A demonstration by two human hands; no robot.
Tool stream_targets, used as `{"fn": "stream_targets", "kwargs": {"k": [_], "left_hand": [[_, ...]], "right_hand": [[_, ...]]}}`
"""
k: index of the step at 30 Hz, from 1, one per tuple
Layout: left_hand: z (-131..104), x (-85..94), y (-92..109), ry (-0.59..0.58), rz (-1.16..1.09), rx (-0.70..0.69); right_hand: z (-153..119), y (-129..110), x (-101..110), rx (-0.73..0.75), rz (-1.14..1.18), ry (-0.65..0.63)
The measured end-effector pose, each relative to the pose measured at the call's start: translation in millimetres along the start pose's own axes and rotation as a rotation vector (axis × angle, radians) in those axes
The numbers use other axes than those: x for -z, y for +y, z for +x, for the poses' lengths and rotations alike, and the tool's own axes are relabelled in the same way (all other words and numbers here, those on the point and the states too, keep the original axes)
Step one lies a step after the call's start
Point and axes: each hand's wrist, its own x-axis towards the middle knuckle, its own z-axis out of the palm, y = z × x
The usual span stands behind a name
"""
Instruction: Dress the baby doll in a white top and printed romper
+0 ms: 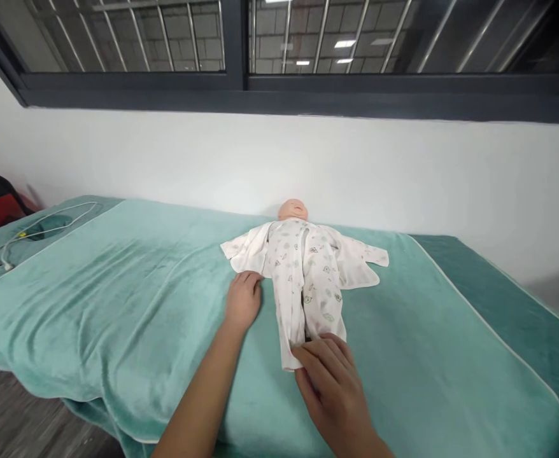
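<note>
The doll (293, 208) lies on the green blanket (165, 273), its head by the white wall (279, 156). Below the doll's head, the shirt (253, 249) spreads its sleeves out to both sides, and the printed trousers (322, 270) lie over its middle, legs pointing toward the person. Whether the doll's legs are inside them, I cannot tell.

At the foot end of the doll, the right hand (330, 378) pinches the cuff of the trouser leg on the person's left. To the left of the doll, the left hand (244, 299) rests on the blanket, fingers bent, their tips at the shirt's lower edge; whether they grip the cloth, I cannot tell.

Well to the left of the doll lies a looped white cable (41, 221). Above the doll's head is a barred window (236, 95).
</note>
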Motion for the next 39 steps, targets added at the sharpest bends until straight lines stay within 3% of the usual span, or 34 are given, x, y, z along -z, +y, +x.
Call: {"fn": "stream_targets", "kwargs": {"k": [7,10,13,16,21,25,29,32,39], "left_hand": [[1.4,0.1,0.1,0.015,-0.035,0.016],[1.0,0.3,0.3,0.026,-0.041,0.024],[0.6,-0.2,-0.6,0.033,-0.046,0.029],[0.5,-1.5,-2.6,0.032,-0.051,0.029],[0.7,-4.0,-6.2,0.038,-0.060,0.034],[0.6,-5.1,-7.6,0.040,-0.064,0.030],[0.0,-3.6,-7.2,0.035,-0.088,0.025],[-0.7,-1.4,-5.6,0.025,-0.111,0.035],[-1.4,1.7,-1.2,0.030,-0.139,0.070]], "right_hand": [[-24.9,11.3,-5.5,-0.166,-0.011,0.078],[-26.2,16.4,-7.0,-0.192,-0.044,0.038],[-24.4,15.0,-8.6,-0.184,-0.048,0.000],[-26.1,11.5,-7.6,-0.169,0.010,0.040],[-39.7,27.3,4.9,-0.013,0.181,0.015],[-50.6,59.4,11.3,-0.232,0.069,0.096],[-53.0,76.5,7.9,-0.438,0.000,-0.039],[-50.9,75.6,6.0,-0.444,0.061,-0.083],[-47.7,71.3,21.9,-0.367,0.379,0.014]]}}
